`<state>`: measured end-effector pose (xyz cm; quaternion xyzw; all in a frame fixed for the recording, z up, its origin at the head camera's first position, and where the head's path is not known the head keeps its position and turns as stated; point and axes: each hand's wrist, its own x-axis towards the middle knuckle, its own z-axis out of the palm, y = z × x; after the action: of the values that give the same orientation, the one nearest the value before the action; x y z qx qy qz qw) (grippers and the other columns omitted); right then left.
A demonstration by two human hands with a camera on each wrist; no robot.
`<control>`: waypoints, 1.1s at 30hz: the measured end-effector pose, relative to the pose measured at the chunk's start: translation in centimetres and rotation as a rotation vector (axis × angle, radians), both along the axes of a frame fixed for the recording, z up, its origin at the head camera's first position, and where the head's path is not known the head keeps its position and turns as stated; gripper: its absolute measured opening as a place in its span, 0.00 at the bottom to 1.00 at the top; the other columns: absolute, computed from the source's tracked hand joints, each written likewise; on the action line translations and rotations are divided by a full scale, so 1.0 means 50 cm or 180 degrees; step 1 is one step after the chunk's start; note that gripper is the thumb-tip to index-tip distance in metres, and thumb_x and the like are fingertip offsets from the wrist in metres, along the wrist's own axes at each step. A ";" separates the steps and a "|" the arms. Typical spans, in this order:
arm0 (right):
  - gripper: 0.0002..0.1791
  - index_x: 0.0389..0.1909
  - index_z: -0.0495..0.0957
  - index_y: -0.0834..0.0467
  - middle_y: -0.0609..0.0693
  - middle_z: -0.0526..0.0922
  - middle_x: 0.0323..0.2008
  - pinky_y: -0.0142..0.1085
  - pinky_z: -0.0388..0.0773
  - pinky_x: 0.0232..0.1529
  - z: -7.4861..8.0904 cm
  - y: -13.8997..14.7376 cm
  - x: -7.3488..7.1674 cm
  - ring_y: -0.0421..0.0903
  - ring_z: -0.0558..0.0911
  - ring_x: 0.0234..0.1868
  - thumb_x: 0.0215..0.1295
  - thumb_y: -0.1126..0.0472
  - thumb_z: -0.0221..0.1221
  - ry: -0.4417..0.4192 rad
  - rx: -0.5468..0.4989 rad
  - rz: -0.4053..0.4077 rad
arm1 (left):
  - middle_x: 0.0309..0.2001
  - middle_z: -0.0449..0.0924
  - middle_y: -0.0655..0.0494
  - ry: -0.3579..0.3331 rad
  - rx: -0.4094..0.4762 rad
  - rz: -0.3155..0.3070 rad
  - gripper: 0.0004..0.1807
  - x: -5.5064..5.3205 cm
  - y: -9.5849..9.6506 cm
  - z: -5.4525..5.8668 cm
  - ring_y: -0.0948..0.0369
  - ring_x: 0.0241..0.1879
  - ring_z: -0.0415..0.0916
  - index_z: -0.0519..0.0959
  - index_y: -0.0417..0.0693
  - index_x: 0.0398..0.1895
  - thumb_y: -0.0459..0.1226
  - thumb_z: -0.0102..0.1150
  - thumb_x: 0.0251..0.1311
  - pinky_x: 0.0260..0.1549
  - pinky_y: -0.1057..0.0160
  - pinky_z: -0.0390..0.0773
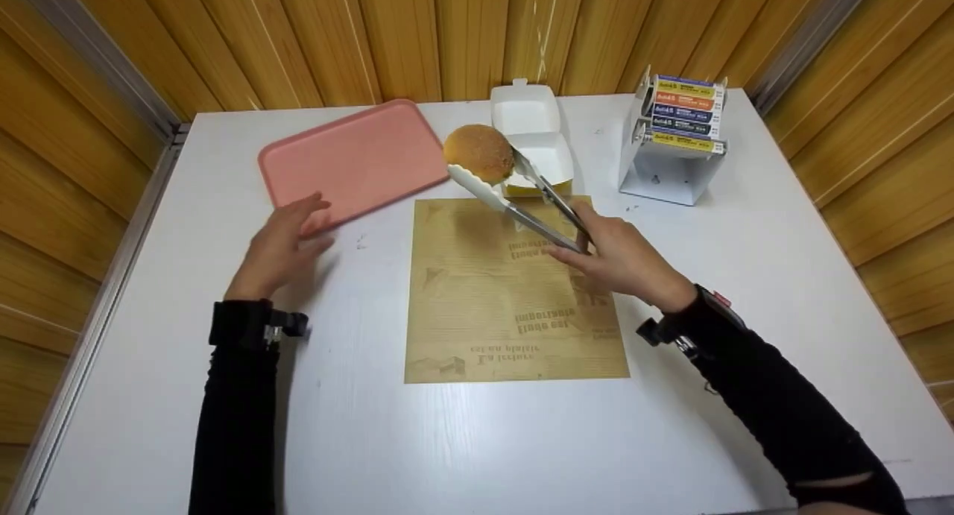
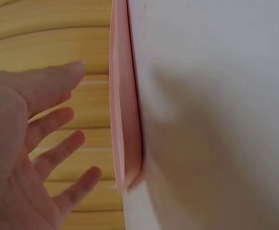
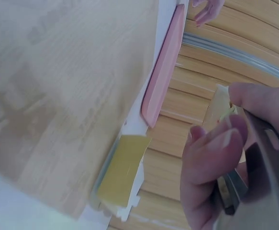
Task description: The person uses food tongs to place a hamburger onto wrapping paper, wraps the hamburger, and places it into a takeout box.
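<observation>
My right hand grips a pair of metal tongs with pale tips. Between those tips hangs a round burger, its browned bun top showing, raised over the far edge of a brown printed paper sheet. In the right wrist view, my thumb and fingers wrap the tongs' arms, and the burger is mostly hidden behind them. My left hand, fingers spread and holding nothing, hovers by the near left corner of a pink tray. The left wrist view shows a gap between this hand and the tray's rim.
Behind the burger stands a small white burger box with its lid raised and a yellow front. A white rack holding several colourful small boxes is at the back right. Ribbed wooden-look walls enclose the white table.
</observation>
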<state>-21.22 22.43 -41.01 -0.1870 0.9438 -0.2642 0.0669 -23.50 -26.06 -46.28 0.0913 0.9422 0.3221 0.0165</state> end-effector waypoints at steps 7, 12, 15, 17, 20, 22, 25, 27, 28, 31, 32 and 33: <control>0.32 0.68 0.66 0.52 0.49 0.80 0.33 0.39 0.70 0.33 -0.010 0.076 0.044 0.48 0.76 0.33 0.72 0.40 0.62 0.0001 -0.0008 -0.0051 | 0.82 0.56 0.55 -0.0011 -0.0347 -0.1001 0.46 0.005 0.141 -0.016 0.49 0.82 0.49 0.62 0.55 0.81 0.53 0.70 0.63 0.80 0.42 0.50; 0.30 0.65 0.66 0.51 0.46 0.80 0.31 0.35 0.68 0.28 -0.023 0.117 0.073 0.43 0.73 0.28 0.71 0.42 0.64 0.0081 0.0007 0.0054 | 0.84 0.49 0.57 -0.0169 -0.0704 -0.1311 0.57 0.013 0.191 -0.033 0.53 0.84 0.42 0.53 0.56 0.84 0.64 0.69 0.56 0.82 0.45 0.38; 0.30 0.65 0.67 0.52 0.44 0.79 0.31 0.33 0.68 0.27 -0.036 0.138 0.086 0.41 0.72 0.26 0.70 0.43 0.65 0.0103 0.0069 0.0141 | 0.84 0.45 0.57 -0.0350 -0.0799 -0.1332 0.59 0.019 0.199 -0.036 0.53 0.84 0.40 0.48 0.57 0.85 0.66 0.67 0.57 0.82 0.44 0.36; 0.31 0.65 0.68 0.52 0.42 0.79 0.31 0.32 0.69 0.27 -0.047 0.149 0.091 0.40 0.72 0.26 0.69 0.43 0.65 0.0066 0.0131 0.0200 | 0.84 0.45 0.57 -0.0462 -0.0846 -0.1321 0.59 0.023 0.200 -0.035 0.52 0.84 0.40 0.48 0.57 0.85 0.65 0.67 0.58 0.81 0.43 0.36; 0.32 0.65 0.69 0.53 0.41 0.78 0.33 0.32 0.70 0.26 -0.060 0.159 0.095 0.39 0.72 0.26 0.69 0.41 0.65 -0.0058 0.0199 0.0299 | 0.84 0.45 0.57 -0.0536 -0.0951 -0.1286 0.57 0.027 0.199 -0.033 0.52 0.84 0.41 0.50 0.57 0.84 0.63 0.67 0.58 0.81 0.42 0.38; 0.33 0.66 0.69 0.53 0.40 0.78 0.33 0.32 0.69 0.26 -0.065 0.163 0.095 0.38 0.72 0.26 0.69 0.40 0.65 -0.0115 0.0218 0.0352 | 0.84 0.46 0.57 -0.0515 -0.1004 -0.1276 0.56 0.027 0.200 -0.033 0.52 0.84 0.42 0.53 0.56 0.84 0.63 0.68 0.58 0.81 0.42 0.40; 0.34 0.68 0.69 0.52 0.39 0.78 0.33 0.32 0.69 0.26 -0.070 0.169 0.094 0.38 0.72 0.25 0.68 0.40 0.66 -0.0181 0.0231 0.0405 | 0.84 0.47 0.57 -0.0463 -0.1068 -0.1280 0.55 0.028 0.205 -0.032 0.52 0.83 0.44 0.56 0.55 0.83 0.63 0.69 0.58 0.81 0.41 0.43; 0.35 0.69 0.69 0.51 0.39 0.78 0.33 0.31 0.69 0.26 -0.073 0.172 0.093 0.38 0.71 0.26 0.67 0.41 0.67 -0.0211 0.0258 0.0437 | 0.84 0.49 0.56 -0.0439 -0.1096 -0.1263 0.55 0.029 0.207 -0.030 0.51 0.83 0.45 0.57 0.54 0.83 0.62 0.69 0.57 0.80 0.41 0.44; 0.35 0.68 0.69 0.50 0.39 0.78 0.33 0.31 0.69 0.27 -0.075 0.173 0.092 0.38 0.71 0.26 0.67 0.40 0.67 -0.0216 0.0277 0.0453 | 0.84 0.50 0.56 -0.0428 -0.1104 -0.1251 0.54 0.030 0.208 -0.029 0.51 0.83 0.45 0.57 0.54 0.83 0.62 0.70 0.57 0.80 0.41 0.45; 0.35 0.69 0.69 0.50 0.39 0.77 0.33 0.31 0.68 0.28 -0.080 0.175 0.089 0.39 0.71 0.27 0.66 0.41 0.68 -0.0233 0.0319 0.0487 | 0.83 0.52 0.55 -0.0398 -0.1125 -0.1219 0.54 0.034 0.208 -0.027 0.51 0.83 0.47 0.59 0.53 0.82 0.62 0.70 0.56 0.80 0.41 0.47; 0.35 0.69 0.70 0.49 0.39 0.77 0.33 0.31 0.68 0.28 -0.083 0.176 0.088 0.39 0.71 0.27 0.66 0.42 0.68 -0.0235 0.0325 0.0497 | 0.83 0.52 0.55 -0.0393 -0.1123 -0.1208 0.54 0.035 0.208 -0.027 0.51 0.83 0.47 0.59 0.53 0.82 0.62 0.70 0.56 0.80 0.41 0.48; 0.35 0.69 0.70 0.49 0.39 0.76 0.33 0.31 0.68 0.29 -0.085 0.178 0.086 0.39 0.71 0.28 0.65 0.42 0.69 -0.0232 0.0327 0.0509 | 0.83 0.53 0.55 -0.0388 -0.1115 -0.1199 0.54 0.035 0.207 -0.028 0.51 0.83 0.48 0.60 0.53 0.82 0.62 0.71 0.56 0.80 0.41 0.49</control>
<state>-16.94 31.32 -45.28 -0.2483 0.9351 -0.2158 0.1315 -21.73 -15.70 -47.68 0.2413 0.9472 0.1502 0.1484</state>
